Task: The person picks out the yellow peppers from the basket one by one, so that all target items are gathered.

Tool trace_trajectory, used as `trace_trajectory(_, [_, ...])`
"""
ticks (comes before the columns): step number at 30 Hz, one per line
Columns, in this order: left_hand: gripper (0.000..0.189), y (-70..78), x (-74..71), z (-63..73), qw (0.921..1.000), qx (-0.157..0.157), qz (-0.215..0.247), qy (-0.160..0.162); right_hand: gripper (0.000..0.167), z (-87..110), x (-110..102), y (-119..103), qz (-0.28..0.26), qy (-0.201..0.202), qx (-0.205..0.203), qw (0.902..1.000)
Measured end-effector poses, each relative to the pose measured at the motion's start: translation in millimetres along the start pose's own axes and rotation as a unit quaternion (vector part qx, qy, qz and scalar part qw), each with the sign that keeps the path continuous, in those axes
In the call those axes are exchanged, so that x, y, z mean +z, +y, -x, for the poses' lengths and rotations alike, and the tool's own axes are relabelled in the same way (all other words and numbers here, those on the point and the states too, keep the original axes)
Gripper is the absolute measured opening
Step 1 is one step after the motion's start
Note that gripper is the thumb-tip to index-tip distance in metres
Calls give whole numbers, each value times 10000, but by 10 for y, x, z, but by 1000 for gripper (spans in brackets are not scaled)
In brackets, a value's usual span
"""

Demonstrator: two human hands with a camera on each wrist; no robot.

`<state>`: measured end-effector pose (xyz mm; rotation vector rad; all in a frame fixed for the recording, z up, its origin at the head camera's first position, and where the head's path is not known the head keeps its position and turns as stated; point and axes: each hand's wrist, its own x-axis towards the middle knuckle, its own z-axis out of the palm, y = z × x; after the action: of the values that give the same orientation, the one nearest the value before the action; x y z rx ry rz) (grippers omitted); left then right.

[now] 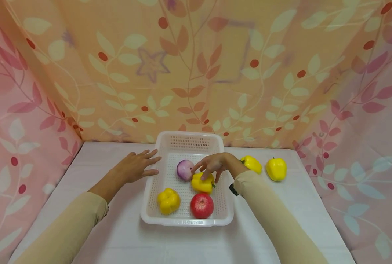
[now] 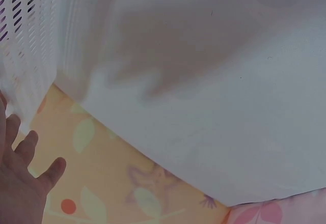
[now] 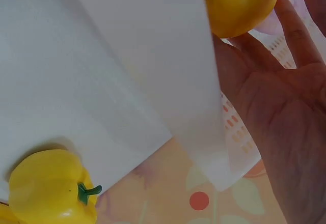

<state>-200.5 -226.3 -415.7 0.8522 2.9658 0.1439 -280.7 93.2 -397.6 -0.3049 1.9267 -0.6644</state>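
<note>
A white plastic basket (image 1: 193, 222) stands on the table. My right hand (image 1: 214, 163) reaches into it over a yellow bell pepper (image 1: 200, 184), which has a green stem. Thumb and fingers curve about this pepper, seen also in the right wrist view as a yellow pepper (image 3: 242, 7) by the fingers. Just left of it sits a purple onion (image 1: 184, 170), close to one fingertip. Nearer in the basket lie another yellow bell pepper (image 1: 169, 201) and a red, speckled round fruit (image 1: 202, 205). My left hand (image 1: 135, 167) is spread with its fingertips at the basket's left rim.
To the right of the basket, on the white-covered table (image 1: 110, 234), lie two more yellow bell peppers: one (image 1: 251, 164) partly behind the right wrist, the other (image 1: 276, 169) farther right. Patterned cloth (image 1: 192, 73) hangs behind the table and along both sides.
</note>
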Motion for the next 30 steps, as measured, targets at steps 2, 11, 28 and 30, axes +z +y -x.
trace_trajectory(2, [58, -2, 4, 1, 10000, 5, 11, -2, 57, -12, 13, -7, 3, -11, 64, 10000])
trace_trajectory(11, [59, -11, 6, -5, 10000, 31, 11, 23, 61, -111, 49, 10, -149, 123, 419, 9989])
trace_trajectory(28, [59, -3, -6, 0, 9999, -17, 105, -5, 54, -166, 63, -39, 47, 42, 513, 9987])
trace_trajectory(30, [59, -2, -5, 3, 9999, -12, 122, 8, 54, -166, 61, -42, 68, 36, 508, 9987])
